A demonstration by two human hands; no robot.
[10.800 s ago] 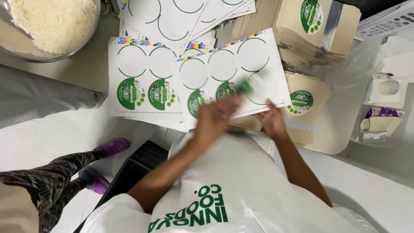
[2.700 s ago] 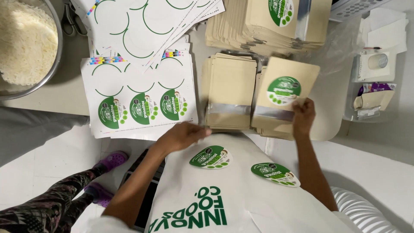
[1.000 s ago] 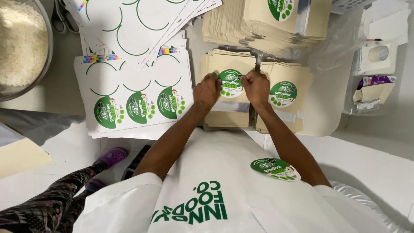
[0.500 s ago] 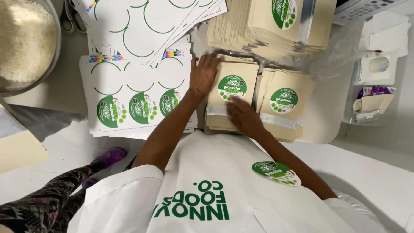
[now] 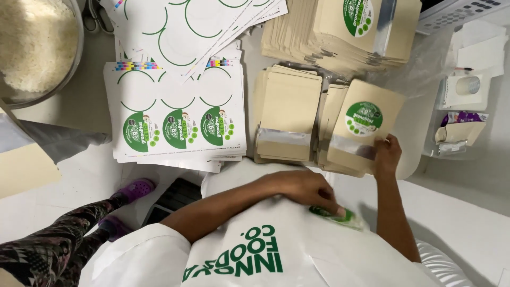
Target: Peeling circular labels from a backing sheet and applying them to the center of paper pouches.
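My left hand [image 5: 305,191] is down at my white apron [image 5: 249,250], fingertips pinching a round green sticker [image 5: 340,215] that sits on the cloth. At the lower right corner of a tan pouch [image 5: 366,125] that bears a round green label, my right hand [image 5: 387,154] grips the edge. That pouch tops the right-hand stack. Beside it on the left stands a stack of plain tan pouches [image 5: 287,114] without labels.
Sticker sheets [image 5: 175,125] with three green labels lie left of the pouches, and used sheets [image 5: 191,26] lie behind. A metal bowl of white grains [image 5: 34,45] stands far left. A heap of labelled pouches [image 5: 340,32] lies at the back. Another person's patterned leg and purple shoe [image 5: 135,188] are lower left.
The labelled pouch on the left stack has gone over to the right stack, under my right hand. My left hand dropped from the left stack to the sticker on my apron.
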